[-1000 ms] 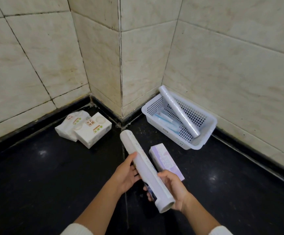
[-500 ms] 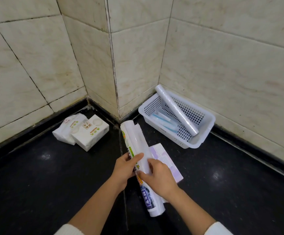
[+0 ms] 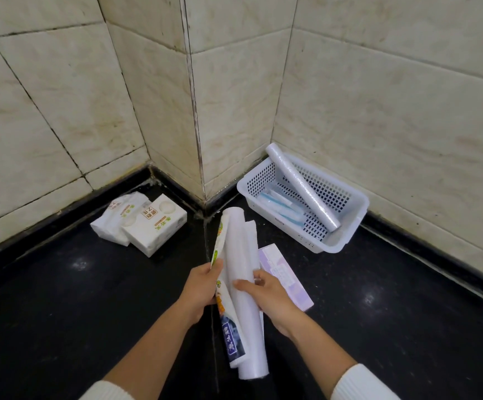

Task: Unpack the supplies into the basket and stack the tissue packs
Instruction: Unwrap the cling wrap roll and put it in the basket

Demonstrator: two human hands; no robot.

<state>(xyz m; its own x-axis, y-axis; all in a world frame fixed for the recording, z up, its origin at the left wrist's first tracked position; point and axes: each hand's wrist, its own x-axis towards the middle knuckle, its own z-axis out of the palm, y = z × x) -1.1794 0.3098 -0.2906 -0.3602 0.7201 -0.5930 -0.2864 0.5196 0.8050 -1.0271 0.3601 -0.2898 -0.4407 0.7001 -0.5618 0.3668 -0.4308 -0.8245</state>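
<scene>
**Peeling the wrapper off a roll, mid-unpack**

The left hand [image 3: 202,287] fingers pinch the printed wrapper [image 3: 228,321], pulling it aside, while the right hand [image 3: 266,293] clasps the white roll [image 3: 243,284] so it can likely slide free. At two o'clock the basket [image 3: 350,229] holds another roll [image 3: 300,186]. At ten o'clock the tissue packs [image 3: 145,223] lie on the floor, overlapping, not squarely stacked.
</scene>
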